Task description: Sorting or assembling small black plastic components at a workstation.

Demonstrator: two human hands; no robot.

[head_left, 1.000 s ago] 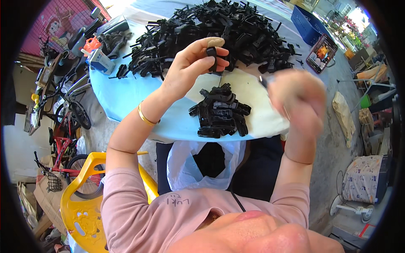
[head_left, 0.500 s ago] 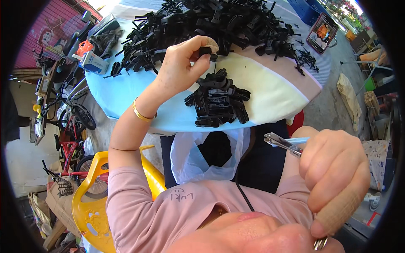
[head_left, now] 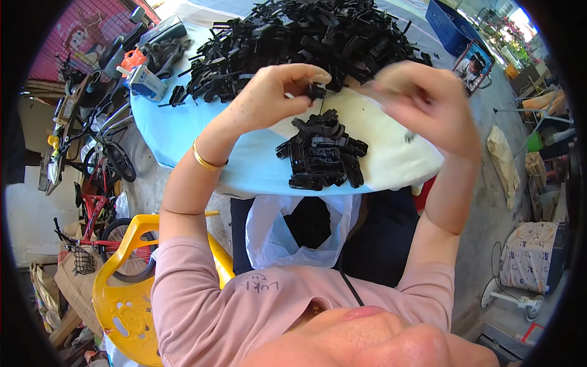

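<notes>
My left hand [head_left: 272, 98] is closed, pinching a small black plastic part [head_left: 315, 92] between thumb and fingertips, just in front of the big heap. To its right, my right hand [head_left: 431, 104] is curled up and smeared by motion. The small grey end of a nail clipper [head_left: 409, 136] shows below that hand; the rest of the clipper is hidden or blurred. A smaller stack of black plastic parts [head_left: 321, 153] lies near the table's front edge, below my hands. The large heap of black plastic parts [head_left: 306, 43] spreads over the far side.
Pale cloth covers the round table [head_left: 189, 144]. A blue-and-white box [head_left: 147, 84] stands at its left, a blue basket [head_left: 451, 27] and a propped phone [head_left: 472, 66] at far right. On my lap sits an open white plastic bag [head_left: 263, 235]; a yellow chair [head_left: 125, 300] is at left.
My right hand has moved from beside my shoulder, where it held the nail clipper, forward over the table. My left hand stays in front of the heap, still holding the part.
</notes>
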